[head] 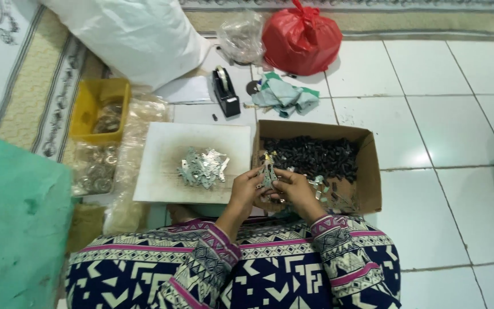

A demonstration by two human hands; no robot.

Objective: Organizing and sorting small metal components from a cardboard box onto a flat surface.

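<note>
Both hands, left hand (247, 191) and right hand (295, 191), pinch a small metal piece (268, 171) in a closed grip over the cardboard box (370, 171), so loose parts fall inside.

Ahead of you sit a red bag (301, 37), a black tape dispenser (224, 91), crumpled teal cloth (284, 96) and a yellow tray (97, 110).

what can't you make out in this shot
Head view only:
- Small metal piece between the left hand and right hand: too small, partly hidden by fingers.
- Red bag: tied shut, contents hidden.
- White sack: cut off by the top edge.
- Dark parts in the cardboard box: too small to identify.
</note>
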